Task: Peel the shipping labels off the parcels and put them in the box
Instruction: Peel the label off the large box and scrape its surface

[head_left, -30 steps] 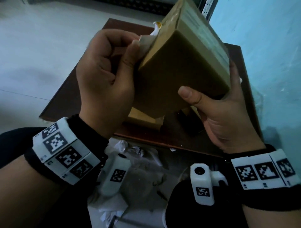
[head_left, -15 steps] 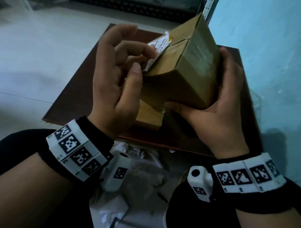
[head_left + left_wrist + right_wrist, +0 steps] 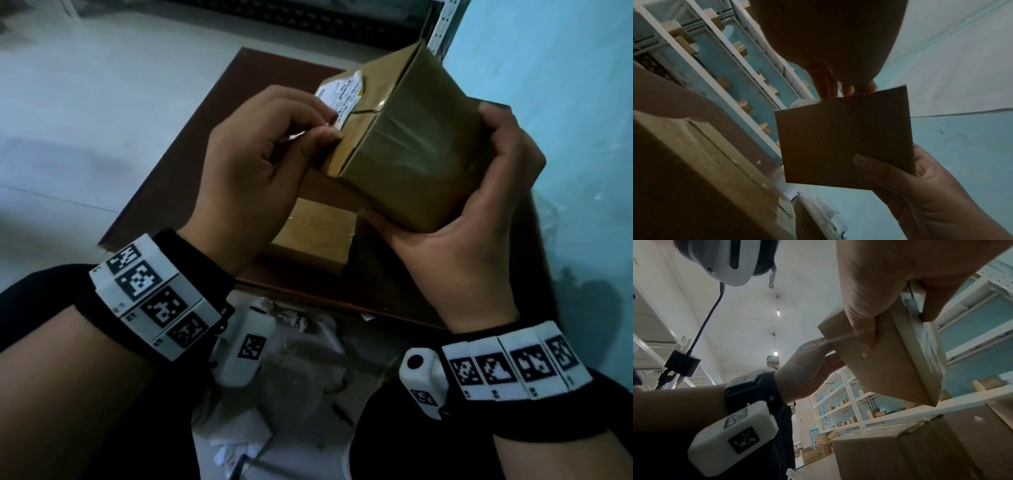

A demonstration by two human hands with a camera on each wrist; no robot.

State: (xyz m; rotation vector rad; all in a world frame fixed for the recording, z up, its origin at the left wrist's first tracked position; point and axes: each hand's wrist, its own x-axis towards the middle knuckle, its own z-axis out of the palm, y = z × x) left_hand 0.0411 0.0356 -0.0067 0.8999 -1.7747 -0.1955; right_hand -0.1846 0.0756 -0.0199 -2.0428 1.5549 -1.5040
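A brown taped parcel (image 3: 407, 150) is held up over the dark wooden table (image 3: 191, 164). My right hand (image 3: 472, 212) grips it from the right and from beneath, thumb under the near edge. A white shipping label (image 3: 340, 94) lies on the parcel's top left face, its near corner lifted. My left hand (image 3: 260, 164) pinches that lifted corner between thumb and forefinger. From the left wrist view the parcel (image 3: 844, 139) shows its plain underside, with the right thumb (image 3: 869, 164) on it. In the right wrist view the parcel (image 3: 885, 363) sits in the curled right hand.
A second brown parcel (image 3: 315, 236) lies on the table under my hands. Crumpled white paper scraps and clear plastic (image 3: 291, 370) lie between my knees. A turquoise wall (image 3: 565, 102) stands close on the right. Shelving with small boxes (image 3: 849, 402) stands behind; another person (image 3: 772, 363) is far off.
The parcel has been turned and lowered, its labelled face now up and left. My left fingers closed from spread to a pinch on the label's corner.
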